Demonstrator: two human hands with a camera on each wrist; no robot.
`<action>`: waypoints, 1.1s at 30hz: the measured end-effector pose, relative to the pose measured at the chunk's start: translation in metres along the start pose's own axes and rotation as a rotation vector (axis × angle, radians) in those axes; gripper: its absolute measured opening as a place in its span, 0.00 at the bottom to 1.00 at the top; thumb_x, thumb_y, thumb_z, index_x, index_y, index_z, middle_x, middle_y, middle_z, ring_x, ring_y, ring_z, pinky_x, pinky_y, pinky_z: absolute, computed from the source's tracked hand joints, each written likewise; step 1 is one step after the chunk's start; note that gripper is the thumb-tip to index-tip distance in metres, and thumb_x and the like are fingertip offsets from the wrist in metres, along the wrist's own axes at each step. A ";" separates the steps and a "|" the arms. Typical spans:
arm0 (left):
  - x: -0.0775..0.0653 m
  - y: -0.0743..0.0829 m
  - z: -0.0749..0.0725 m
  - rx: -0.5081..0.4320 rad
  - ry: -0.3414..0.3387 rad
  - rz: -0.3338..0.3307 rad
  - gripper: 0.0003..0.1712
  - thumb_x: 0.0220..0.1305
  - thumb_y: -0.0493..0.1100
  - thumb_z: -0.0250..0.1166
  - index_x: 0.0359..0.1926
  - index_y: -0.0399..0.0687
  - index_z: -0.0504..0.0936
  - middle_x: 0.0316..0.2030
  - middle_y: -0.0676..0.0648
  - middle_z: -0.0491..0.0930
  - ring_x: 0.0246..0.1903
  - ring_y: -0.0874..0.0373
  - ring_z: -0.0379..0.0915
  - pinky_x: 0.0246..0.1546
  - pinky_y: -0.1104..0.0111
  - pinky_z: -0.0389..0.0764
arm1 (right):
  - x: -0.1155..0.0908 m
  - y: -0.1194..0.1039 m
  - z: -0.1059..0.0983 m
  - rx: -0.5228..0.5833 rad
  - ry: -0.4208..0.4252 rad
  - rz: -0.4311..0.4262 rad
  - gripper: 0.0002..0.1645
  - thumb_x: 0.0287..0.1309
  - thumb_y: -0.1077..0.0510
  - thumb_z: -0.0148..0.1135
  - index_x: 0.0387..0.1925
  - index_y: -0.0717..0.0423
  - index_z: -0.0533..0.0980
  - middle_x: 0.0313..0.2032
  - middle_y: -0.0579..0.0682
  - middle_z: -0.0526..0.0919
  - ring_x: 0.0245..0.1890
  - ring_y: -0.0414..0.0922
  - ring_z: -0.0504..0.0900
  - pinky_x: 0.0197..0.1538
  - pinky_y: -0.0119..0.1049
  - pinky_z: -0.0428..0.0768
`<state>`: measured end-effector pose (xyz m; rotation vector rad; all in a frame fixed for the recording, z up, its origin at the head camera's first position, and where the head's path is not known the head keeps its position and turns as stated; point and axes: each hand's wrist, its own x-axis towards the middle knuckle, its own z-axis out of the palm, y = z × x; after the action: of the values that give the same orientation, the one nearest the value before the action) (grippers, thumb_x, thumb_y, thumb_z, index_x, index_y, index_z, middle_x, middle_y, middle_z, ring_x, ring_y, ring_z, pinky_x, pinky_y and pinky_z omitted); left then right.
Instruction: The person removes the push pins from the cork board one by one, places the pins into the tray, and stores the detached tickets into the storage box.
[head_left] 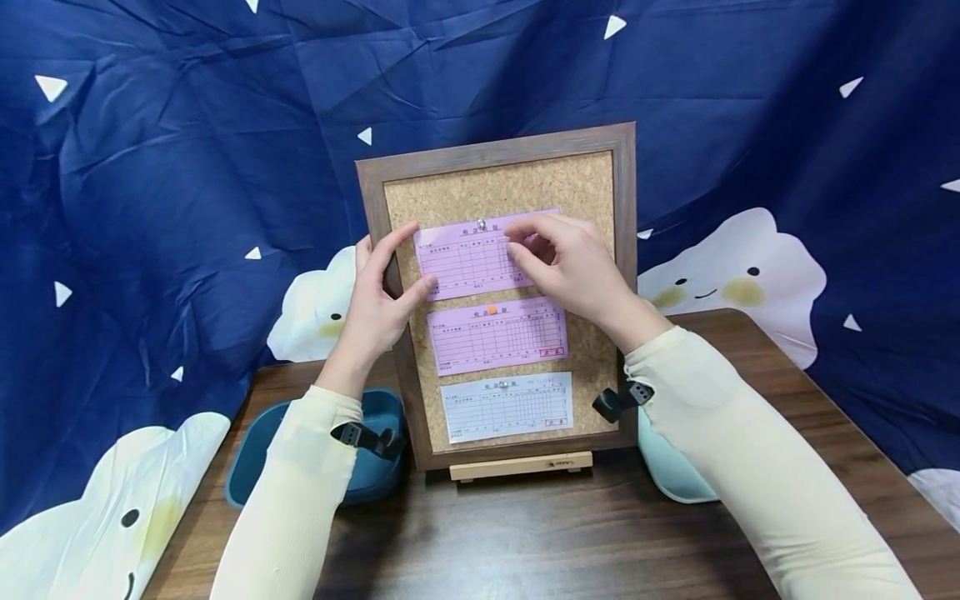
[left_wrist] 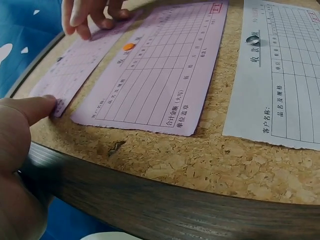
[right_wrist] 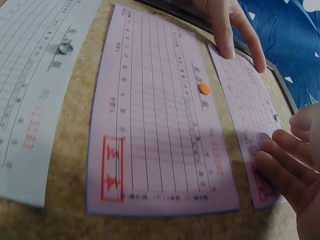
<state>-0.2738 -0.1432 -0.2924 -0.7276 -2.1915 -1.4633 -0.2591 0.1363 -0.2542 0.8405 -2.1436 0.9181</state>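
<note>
A framed cork board (head_left: 502, 185) holds three printed receipt slips, one above another. My left hand (head_left: 375, 292) is at the left side of the top pink slip (head_left: 457, 260), its thumb pressing the lower corner and its index finger at the upper one. A clear pushpin (head_left: 482, 224) sits at this slip's top middle. My right hand (head_left: 573, 258) lies over the slip's right half, fingers loosely bent just right of the pin, with nothing visible in them. Below are a second pink slip (head_left: 480, 343) with an orange pushpin (head_left: 492, 310) and a white slip (head_left: 510, 415) with a clear pushpin (head_left: 504, 384).
The board leans on a small wooden stand (head_left: 521, 466) on a dark wood table (head_left: 480, 542). A blue bin (head_left: 384, 467) stands at the left, partly behind my left forearm. A pale green container (head_left: 675, 471) is at the right. A blue patterned cloth (head_left: 225, 125) hangs behind.
</note>
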 end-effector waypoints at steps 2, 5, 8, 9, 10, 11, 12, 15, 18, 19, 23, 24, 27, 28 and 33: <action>0.000 0.000 0.000 0.008 0.005 0.002 0.39 0.70 0.39 0.74 0.79 0.57 0.71 0.71 0.37 0.56 0.64 0.51 0.59 0.63 0.54 0.68 | 0.002 -0.001 0.003 0.003 0.002 0.011 0.11 0.70 0.62 0.69 0.51 0.62 0.87 0.38 0.56 0.90 0.32 0.46 0.83 0.40 0.33 0.77; 0.000 0.001 0.001 0.015 0.013 0.007 0.38 0.71 0.39 0.73 0.78 0.55 0.72 0.70 0.36 0.57 0.64 0.50 0.59 0.65 0.52 0.67 | 0.005 -0.003 0.006 0.003 0.006 0.035 0.12 0.71 0.62 0.68 0.51 0.62 0.87 0.38 0.56 0.90 0.32 0.46 0.82 0.40 0.34 0.76; 0.000 0.001 0.002 0.016 0.026 0.013 0.36 0.71 0.39 0.73 0.77 0.54 0.74 0.68 0.36 0.58 0.63 0.50 0.59 0.65 0.52 0.67 | 0.007 -0.004 0.008 0.007 0.011 0.062 0.12 0.71 0.62 0.67 0.52 0.61 0.87 0.38 0.56 0.90 0.32 0.47 0.81 0.40 0.34 0.75; 0.000 0.001 0.002 0.015 0.031 0.015 0.36 0.71 0.39 0.73 0.76 0.53 0.74 0.67 0.37 0.58 0.63 0.50 0.59 0.65 0.52 0.67 | 0.008 -0.005 0.009 0.007 0.013 0.069 0.12 0.71 0.62 0.67 0.52 0.61 0.87 0.38 0.56 0.90 0.33 0.47 0.81 0.40 0.34 0.74; 0.000 0.001 0.003 0.017 0.036 0.017 0.36 0.70 0.40 0.73 0.76 0.53 0.74 0.67 0.37 0.58 0.64 0.50 0.59 0.65 0.52 0.67 | 0.009 -0.005 0.010 0.010 0.014 0.076 0.12 0.72 0.62 0.67 0.53 0.61 0.87 0.38 0.56 0.90 0.33 0.47 0.81 0.40 0.34 0.74; 0.000 0.001 0.003 0.021 0.041 0.018 0.35 0.71 0.40 0.73 0.76 0.53 0.75 0.67 0.37 0.58 0.64 0.50 0.59 0.65 0.52 0.67 | 0.010 -0.006 0.011 0.014 0.014 0.082 0.12 0.72 0.62 0.67 0.53 0.62 0.87 0.38 0.56 0.90 0.33 0.47 0.81 0.41 0.34 0.74; 0.000 0.001 0.003 0.022 0.045 0.019 0.35 0.71 0.40 0.73 0.76 0.53 0.75 0.68 0.37 0.58 0.65 0.49 0.59 0.66 0.51 0.67 | 0.011 -0.006 0.012 0.021 0.013 0.088 0.12 0.72 0.62 0.67 0.53 0.62 0.87 0.39 0.56 0.91 0.33 0.47 0.81 0.41 0.34 0.74; -0.001 0.003 0.005 0.026 0.058 0.022 0.34 0.71 0.41 0.73 0.75 0.53 0.75 0.71 0.36 0.57 0.68 0.48 0.58 0.68 0.50 0.66 | 0.013 -0.008 0.014 0.028 0.016 0.100 0.12 0.71 0.63 0.67 0.52 0.63 0.87 0.40 0.57 0.92 0.33 0.47 0.82 0.42 0.35 0.75; -0.002 0.004 0.006 0.016 0.065 0.024 0.33 0.71 0.41 0.73 0.74 0.52 0.76 0.74 0.37 0.56 0.69 0.48 0.58 0.69 0.50 0.67 | 0.015 -0.010 0.016 0.032 0.017 0.123 0.12 0.72 0.63 0.66 0.52 0.62 0.87 0.39 0.57 0.92 0.33 0.48 0.83 0.42 0.35 0.76; -0.002 0.005 0.006 0.013 0.067 0.024 0.32 0.71 0.41 0.73 0.73 0.51 0.77 0.74 0.37 0.56 0.68 0.48 0.58 0.69 0.50 0.67 | 0.016 -0.010 0.016 0.029 0.019 0.131 0.12 0.72 0.62 0.66 0.52 0.62 0.87 0.39 0.57 0.91 0.33 0.48 0.83 0.43 0.36 0.76; -0.002 0.005 0.007 0.006 0.073 0.025 0.29 0.71 0.40 0.73 0.71 0.50 0.78 0.72 0.37 0.57 0.68 0.50 0.57 0.70 0.50 0.64 | 0.019 -0.012 0.016 0.027 0.019 0.159 0.12 0.73 0.61 0.65 0.52 0.62 0.87 0.38 0.57 0.91 0.33 0.48 0.85 0.42 0.35 0.77; -0.002 0.005 0.007 0.009 0.076 0.026 0.29 0.71 0.40 0.73 0.71 0.50 0.79 0.72 0.37 0.58 0.68 0.50 0.55 0.70 0.50 0.63 | 0.020 -0.012 0.017 0.027 0.020 0.161 0.12 0.73 0.61 0.65 0.52 0.62 0.86 0.37 0.57 0.91 0.33 0.49 0.85 0.42 0.36 0.77; -0.001 0.005 0.008 0.012 0.078 0.029 0.28 0.71 0.40 0.73 0.70 0.50 0.79 0.71 0.38 0.59 0.69 0.50 0.53 0.72 0.49 0.60 | 0.020 -0.012 0.018 0.029 0.029 0.167 0.12 0.72 0.62 0.66 0.51 0.62 0.87 0.37 0.57 0.91 0.33 0.49 0.86 0.43 0.35 0.77; -0.001 0.005 0.008 0.011 0.079 0.030 0.28 0.71 0.40 0.73 0.70 0.49 0.79 0.71 0.38 0.60 0.69 0.50 0.53 0.72 0.49 0.60 | 0.021 -0.012 0.018 0.032 0.033 0.167 0.12 0.72 0.62 0.66 0.51 0.63 0.87 0.37 0.57 0.91 0.33 0.49 0.86 0.45 0.36 0.77; -0.002 0.005 0.008 -0.001 0.088 0.024 0.28 0.71 0.39 0.73 0.69 0.47 0.79 0.71 0.39 0.60 0.71 0.52 0.51 0.74 0.50 0.58 | 0.021 -0.013 0.024 0.041 0.053 0.163 0.11 0.71 0.63 0.66 0.49 0.63 0.87 0.35 0.58 0.91 0.31 0.50 0.87 0.47 0.37 0.76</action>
<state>-0.2698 -0.1346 -0.2932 -0.6746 -2.1095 -1.4564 -0.2692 0.1046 -0.2463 0.6603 -2.1778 1.0575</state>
